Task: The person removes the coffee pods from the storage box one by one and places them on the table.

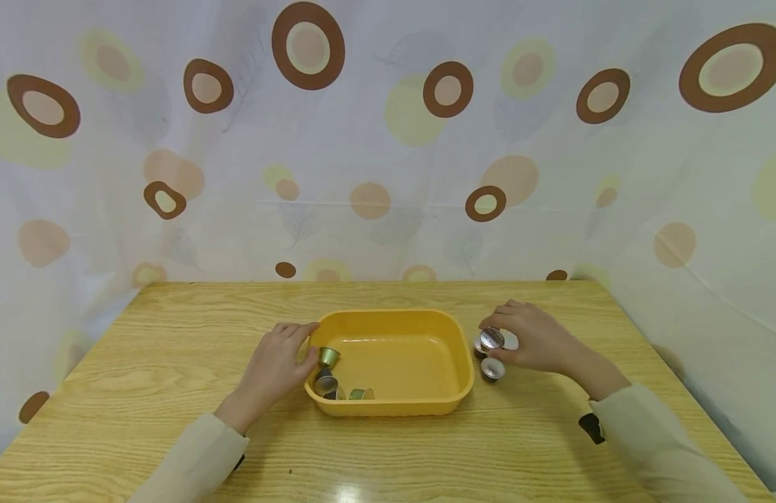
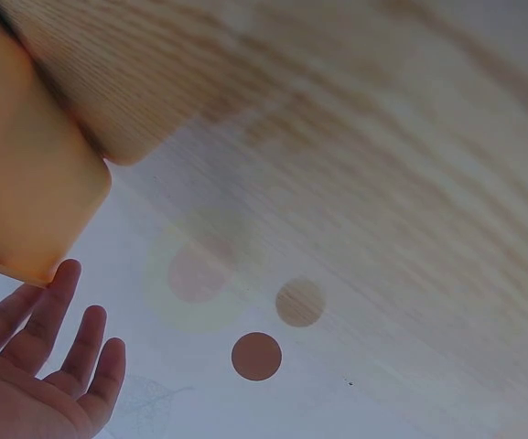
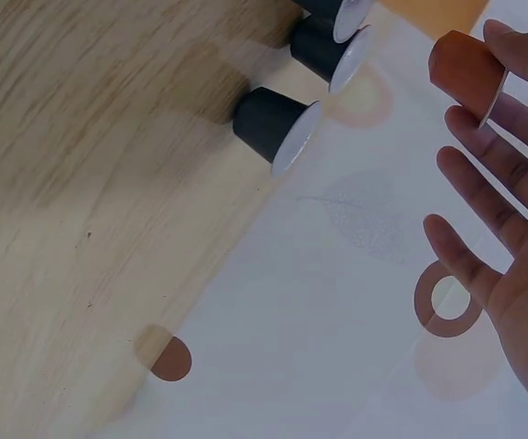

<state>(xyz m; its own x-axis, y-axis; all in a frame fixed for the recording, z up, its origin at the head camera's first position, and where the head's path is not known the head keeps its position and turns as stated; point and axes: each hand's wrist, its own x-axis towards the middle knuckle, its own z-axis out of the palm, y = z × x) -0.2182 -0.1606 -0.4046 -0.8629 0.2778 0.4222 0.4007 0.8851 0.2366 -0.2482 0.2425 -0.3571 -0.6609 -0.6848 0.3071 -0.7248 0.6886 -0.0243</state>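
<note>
At the right of the table, my right hand (image 1: 532, 339) pinches a coffee capsule (image 1: 492, 339) between thumb and fingers, its silvery lid showing. The right wrist view shows this capsule's orange-brown body (image 3: 466, 75). Close below it stand dark capsules with pale lids, one of them a nearer capsule (image 1: 492, 369). My left hand (image 1: 271, 370) holds the left rim of a yellow plastic basin (image 1: 388, 406), fingers at the far part and thumb nearer. Inside, along the basin's left and near sides, lie a green capsule (image 1: 328, 357), a dark capsule (image 1: 325, 383) and others.
The basin rests on a wood-grain table (image 1: 174, 349). Behind the table and along its sides hangs a pale curtain (image 1: 362, 140) with brown rings and dots. Dark bands (image 1: 591, 427) show at the sleeves.
</note>
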